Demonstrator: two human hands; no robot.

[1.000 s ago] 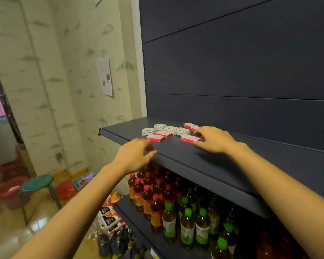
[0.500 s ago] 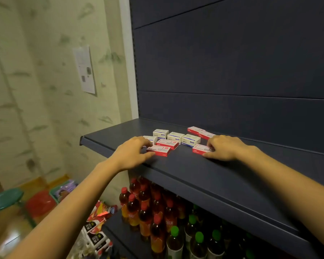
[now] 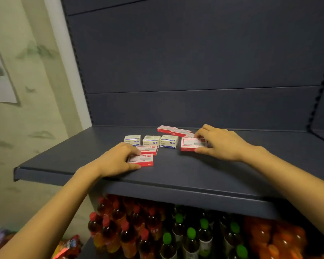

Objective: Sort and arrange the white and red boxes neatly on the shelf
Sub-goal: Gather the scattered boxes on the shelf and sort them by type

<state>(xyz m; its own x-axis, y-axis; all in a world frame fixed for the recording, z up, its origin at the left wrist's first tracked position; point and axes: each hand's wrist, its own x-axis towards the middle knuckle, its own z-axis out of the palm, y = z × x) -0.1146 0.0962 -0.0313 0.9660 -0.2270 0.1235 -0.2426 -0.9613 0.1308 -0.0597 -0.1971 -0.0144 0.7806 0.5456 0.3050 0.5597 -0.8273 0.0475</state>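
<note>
Three white boxes stand in a row on the dark blue shelf. In front of them lie two red boxes; my left hand grips the nearer red box between thumb and fingers, with another red box just behind it. My right hand holds a third red box flat on the shelf, to the right of the white row. Two more red boxes lie further back, near the shelf's rear panel.
Below the shelf stand several bottles with red caps and green caps, and orange packs at the right. A pale wall with a paper notice is at the left. The shelf's right part is bare.
The view has moved closer and to the right. Both hands have closed onto red boxes; my right hand's box now sits a little forward, beside the white row.
</note>
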